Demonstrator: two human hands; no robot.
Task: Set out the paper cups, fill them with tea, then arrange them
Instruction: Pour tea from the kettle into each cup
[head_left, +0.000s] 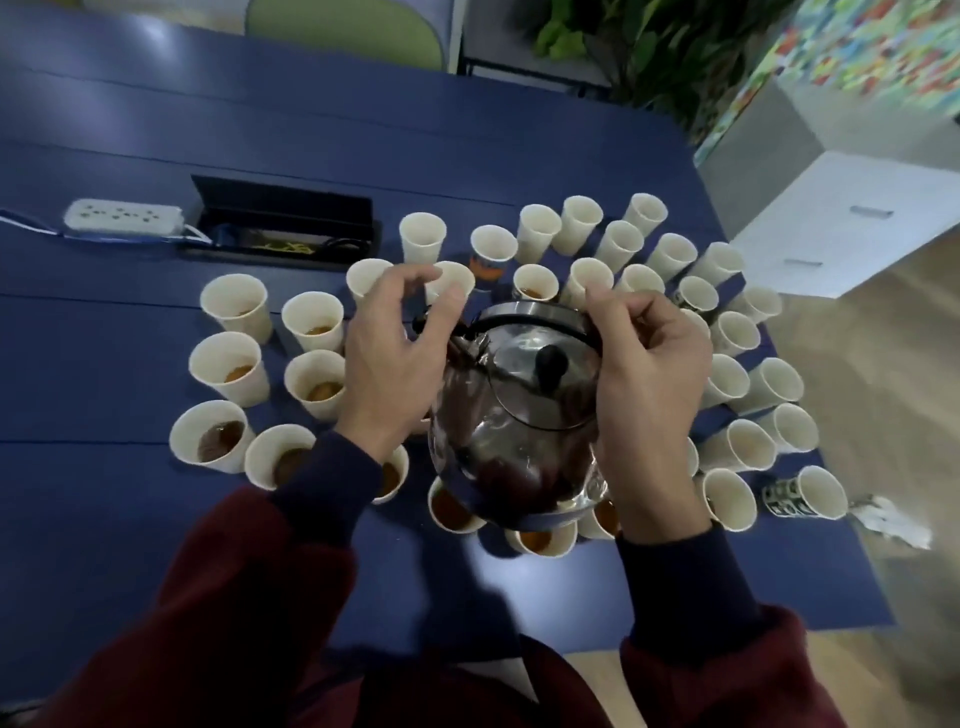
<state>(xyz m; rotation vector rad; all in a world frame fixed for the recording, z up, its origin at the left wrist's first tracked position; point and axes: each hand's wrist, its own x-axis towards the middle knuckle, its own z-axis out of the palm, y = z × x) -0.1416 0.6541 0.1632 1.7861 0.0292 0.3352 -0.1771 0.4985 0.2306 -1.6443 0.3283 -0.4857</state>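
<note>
**A:** What's nearest?

**B:** Two dark red sleeves (249, 582) with navy cuffs, over the tabletop's (104, 338) near edge. Between the hands is a round glass teapot (514, 457). It is about upright, its steel lid (519, 358) and black knob (550, 364) facing up, and dark liquid shows in its belly. It overlaps the nearest cups.

**A:** And the hands?

**B:** The right hand (649, 374) grips the pot's right side, with its fingers curled at the lid's rim. The left hand (395, 358) is at the pot's left shoulder, fingers bent and spread. I cannot tell whether it holds anything.

**A:** Which way does the spout point?

**B:** I can't tell. There is a metal fitting on the pot's far-left side.

**A:** The cups?

**B:** White paper cups (234, 306) stand mouth-up in a band running from mid-table to the right edge. Those on the left and nearest hold amber tea (228, 439).

**A:** Any writing?

**B:** One cup has an orange-and-blue print (485, 267), and one by the right edge has a black-and-white pattern (789, 499). Neither can be read.

**A:** Farther back?

**B:** There is crumpled paper (893, 519) at the right edge. Toward the far left are an open cable box (283, 228) and a white power strip (124, 218).
</note>
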